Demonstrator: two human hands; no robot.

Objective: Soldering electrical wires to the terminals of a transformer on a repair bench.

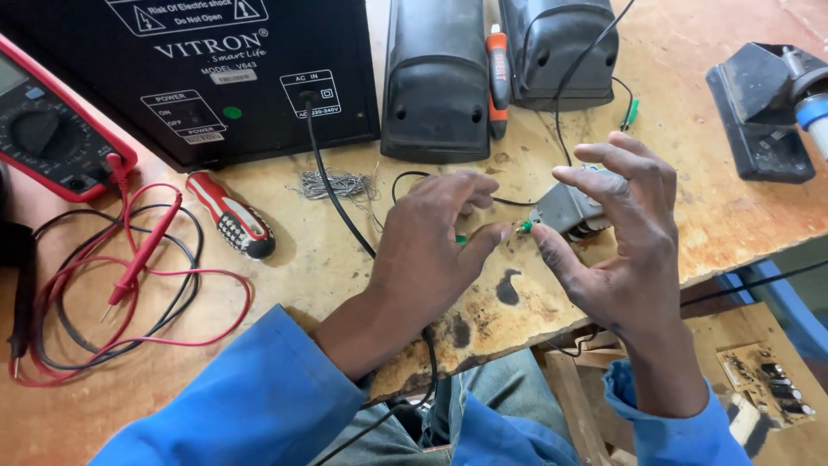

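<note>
Blue sleeves [250,406] enter from 6 o'clock, both forearms crossing the worn edge of the wooden surface [328,259]. Left hand [427,250]: grip together, thumb and forefinger pinched on a thin black wire with a small green tip [461,239]. Right hand [617,237]: thumb and forefinger closed on a second green-tipped lead [524,227], the other fingers fanned wide. The two green tips sit just apart, between the hands, near mid-frame.

Behind the right hand, at its 11 o'clock, lies a small grey transformer-like part [565,207]; whether the leads run from it cannot be told. At 12 o'clock stand two small black speakers [435,82] with an orange-handled screwdriver [498,78] between them. At 11 o'clock, a large black speaker cabinet [198,78], back panel up, with its mains cord [332,190] trailing toward 6. At 9 o'clock: red multimeter [52,129], red and black probe leads [129,285], a red-and-white screwdriver [231,216] and a tangle of solder wire [336,184].

Judgement: step in hand looks like bringing two lead ends together. Next move calls for fine alignment of the tips and a steady pinch on both.
</note>
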